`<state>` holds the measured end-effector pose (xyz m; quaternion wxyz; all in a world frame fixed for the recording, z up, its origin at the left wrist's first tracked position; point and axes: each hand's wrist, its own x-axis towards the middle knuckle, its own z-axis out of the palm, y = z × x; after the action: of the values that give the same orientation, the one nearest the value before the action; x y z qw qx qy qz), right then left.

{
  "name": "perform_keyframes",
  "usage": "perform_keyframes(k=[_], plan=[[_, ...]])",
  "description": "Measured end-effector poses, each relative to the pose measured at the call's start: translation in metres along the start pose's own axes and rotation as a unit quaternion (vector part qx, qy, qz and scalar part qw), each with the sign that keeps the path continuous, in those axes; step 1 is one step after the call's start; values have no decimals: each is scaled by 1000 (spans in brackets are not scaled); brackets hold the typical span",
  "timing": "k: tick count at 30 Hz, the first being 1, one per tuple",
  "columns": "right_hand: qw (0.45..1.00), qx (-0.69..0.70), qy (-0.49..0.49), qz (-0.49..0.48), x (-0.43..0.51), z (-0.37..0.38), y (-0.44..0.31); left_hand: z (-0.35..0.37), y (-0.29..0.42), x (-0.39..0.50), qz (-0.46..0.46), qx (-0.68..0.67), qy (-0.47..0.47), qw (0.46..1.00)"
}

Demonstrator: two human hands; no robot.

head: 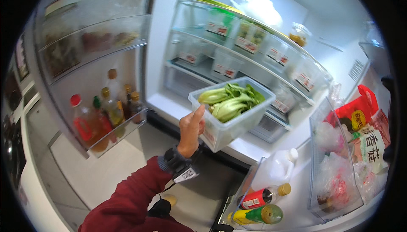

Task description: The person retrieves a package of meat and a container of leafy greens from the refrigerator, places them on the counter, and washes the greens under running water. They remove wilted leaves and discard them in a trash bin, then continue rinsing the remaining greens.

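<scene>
My left hand [190, 132], in a dark red sleeve with a black wrist strap, grips the near left end of a clear plastic storage bin [236, 129]. The thumb lies over the rim and the fingers are mostly hidden behind the wall. Green leafy bok choy [231, 103] lies in the bin, which is held tilted before the open refrigerator's shelves. My right hand is out of view.
Glass shelves [203, 38] behind hold several labelled clear bins [225, 63]. A white plastic bag [257, 8] and a jar [299, 35] stand on top. Door racks with bottles [111, 105] flank both sides; the right one also holds a white jug [275, 170] and bagged food [334, 174].
</scene>
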<state>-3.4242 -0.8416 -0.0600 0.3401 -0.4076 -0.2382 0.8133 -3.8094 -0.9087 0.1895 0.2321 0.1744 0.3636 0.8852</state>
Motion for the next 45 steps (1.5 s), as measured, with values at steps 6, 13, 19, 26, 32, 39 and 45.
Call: perform_keyframes(k=[6, 13, 19, 26, 32, 39, 45], plan=[[991, -46, -59, 109, -17, -5, 27, -100, 71, -110, -22, 71, 60, 995], [972, -90, -131, 173, -5, 31, 58, -209, 148, -227, 27, 94, 118, 988], [971, -76, -201, 105, 64, 118, 87, -259, 208, -304, 58, 0, 207, 977], [990, -50, -128, 9, 165, 210, 90, -298, 262, -364, 216, 26, 260, 941], [992, -79, -97, -17, 194, 224, 91, -291, 276, -394, 277, 32, 320, 906], [973, -200, -111, 38, 168, 232, 94, -262, 279, -435, 318, 56, 339, 883], [806, -439, -395, -42, 81, 311, 133, -258, 277, -476, 348, 120, 307, 877]])
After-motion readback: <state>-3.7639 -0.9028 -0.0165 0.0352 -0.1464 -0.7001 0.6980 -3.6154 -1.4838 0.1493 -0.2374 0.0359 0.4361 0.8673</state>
